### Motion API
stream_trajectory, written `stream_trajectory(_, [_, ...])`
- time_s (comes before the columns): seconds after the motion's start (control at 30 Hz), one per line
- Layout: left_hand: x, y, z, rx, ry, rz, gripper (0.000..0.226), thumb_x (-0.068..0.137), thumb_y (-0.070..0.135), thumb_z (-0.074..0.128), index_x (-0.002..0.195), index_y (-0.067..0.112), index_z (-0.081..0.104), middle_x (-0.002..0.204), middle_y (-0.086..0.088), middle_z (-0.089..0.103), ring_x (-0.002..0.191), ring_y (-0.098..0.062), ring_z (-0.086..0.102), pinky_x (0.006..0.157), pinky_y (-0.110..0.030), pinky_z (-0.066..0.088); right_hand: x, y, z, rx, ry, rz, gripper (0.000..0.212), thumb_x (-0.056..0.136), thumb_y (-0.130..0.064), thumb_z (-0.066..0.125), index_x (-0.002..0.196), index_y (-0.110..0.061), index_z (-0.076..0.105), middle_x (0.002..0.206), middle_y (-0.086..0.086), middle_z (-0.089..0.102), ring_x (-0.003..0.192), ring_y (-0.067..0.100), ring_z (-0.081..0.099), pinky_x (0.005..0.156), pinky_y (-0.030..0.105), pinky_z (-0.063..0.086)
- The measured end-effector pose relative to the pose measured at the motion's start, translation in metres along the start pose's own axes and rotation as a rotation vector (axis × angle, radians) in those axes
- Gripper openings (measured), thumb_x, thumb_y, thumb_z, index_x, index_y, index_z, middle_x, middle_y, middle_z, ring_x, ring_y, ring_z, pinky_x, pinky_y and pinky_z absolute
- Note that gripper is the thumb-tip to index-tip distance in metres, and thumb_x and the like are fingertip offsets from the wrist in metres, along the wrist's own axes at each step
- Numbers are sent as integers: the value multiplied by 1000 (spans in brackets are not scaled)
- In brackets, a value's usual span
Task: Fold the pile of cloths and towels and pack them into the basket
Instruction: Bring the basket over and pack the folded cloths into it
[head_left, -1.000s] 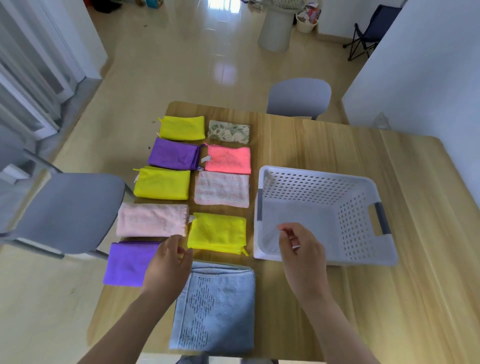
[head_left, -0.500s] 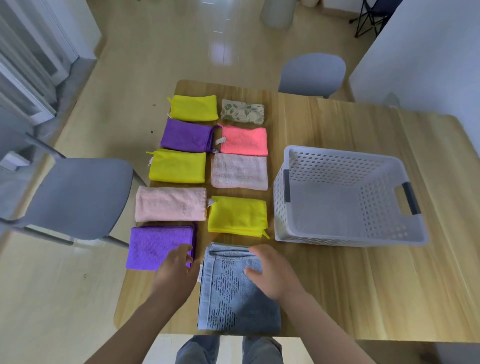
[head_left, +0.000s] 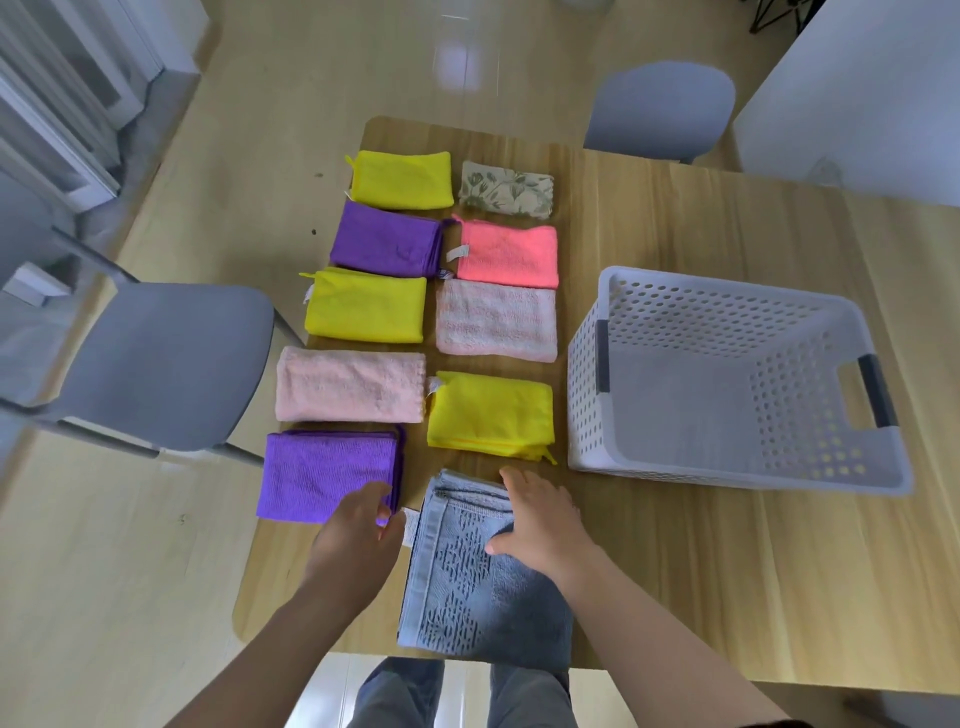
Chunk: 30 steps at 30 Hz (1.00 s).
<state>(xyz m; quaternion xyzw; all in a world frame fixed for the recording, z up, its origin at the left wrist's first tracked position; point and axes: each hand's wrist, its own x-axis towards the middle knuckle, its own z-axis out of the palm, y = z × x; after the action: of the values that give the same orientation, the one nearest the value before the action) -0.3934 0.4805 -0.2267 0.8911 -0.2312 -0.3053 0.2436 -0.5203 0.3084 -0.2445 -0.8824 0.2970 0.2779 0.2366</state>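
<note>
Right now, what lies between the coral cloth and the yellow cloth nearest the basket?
A pale pink towel, folded, fills that stretch between the coral cloth and the yellow cloth, as the head view shows.

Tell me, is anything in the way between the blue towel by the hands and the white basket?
Nothing visible. The right hand rests flat on the blue towel, and only bare table lies between the towel and the basket to its right. The basket is open on top and looks empty.

Corner of purple cloth (head_left: 322, 473) beneath left hand (head_left: 358, 535); grey chair (head_left: 156, 364) partly off-frame
</note>
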Motion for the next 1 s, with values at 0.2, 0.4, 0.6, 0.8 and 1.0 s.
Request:
stream_trajectory(0.2, [3,3,1,13,-18,-4,25,92,25,54,114,13,55,102,-1,60,88,-19,58,76,-30,46,-11,11,4,132,38,41,42,66,-42,76,67,-23,38,86,-3,46,81,15,44,67,30,37])
stream_trajectory(0.4, [29,35,5,49,-66,91,19,91,23,51,107,14,55,102,-4,59,89,-21,57,80,-38,49,-40,34,3,260,115,139,29,74,-38,66,78,-22,43,76,-8,51,73,16,52,52,23,34])
stream_trajectory(0.6, [72,74,25,297,-100,356,39,96,22,47,134,12,42,130,-8,46,117,-27,47,93,-40,43,-64,57,9,388,178,260,25,78,-37,64,89,-21,48,83,-6,59,76,17,58,60,24,41])
stream_trajectory(0.8, [98,107,41,556,34,565,29,96,25,46,123,15,52,120,-6,50,112,-25,47,90,-35,39,-87,73,15,569,171,348,26,77,-35,67,94,-19,56,85,-5,66,78,12,62,72,29,51])
stream_trajectory(1.0, [135,124,51,754,-143,616,55,90,26,59,136,10,35,143,-11,37,132,-31,33,108,-40,27,-98,90,10,538,217,361,23,80,-35,65,97,-22,58,84,-8,66,78,11,62,72,28,52])
